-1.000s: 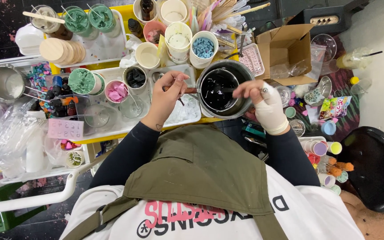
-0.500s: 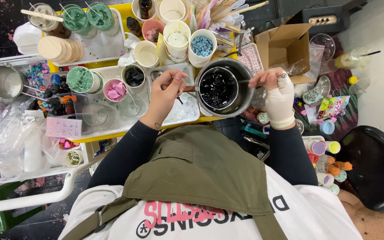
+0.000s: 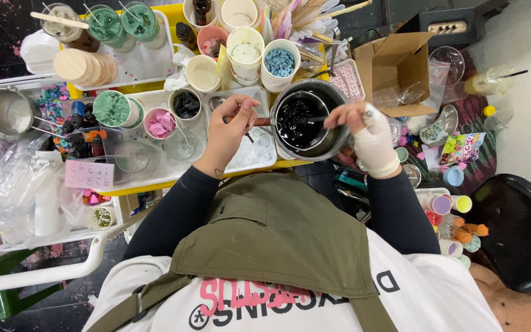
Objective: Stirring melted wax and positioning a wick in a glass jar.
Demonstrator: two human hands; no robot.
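Over the cluttered yellow table [image 3: 155,184], centre-right: small metal saucepan [image 3: 307,120] holding glossy black liquid, probably melted wax. Left hand [image 3: 232,126] is closed around the saucepan's wooden handle [image 3: 259,121], steadying it. Right hand [image 3: 364,132], wrapped in a white bandage or glove, pinches a thin stir stick [image 3: 314,118] whose tip sits in the black liquid. Handle's long axis runs left-right, pointing left toward the white tray [image 3: 259,157]. Stick lies nearly level, also left-right. Progress, my read: black batch looks fully liquid, stirring underway; nothing poured. Empty stemmed glass [image 3: 179,144] just left of the left hand, untouched.
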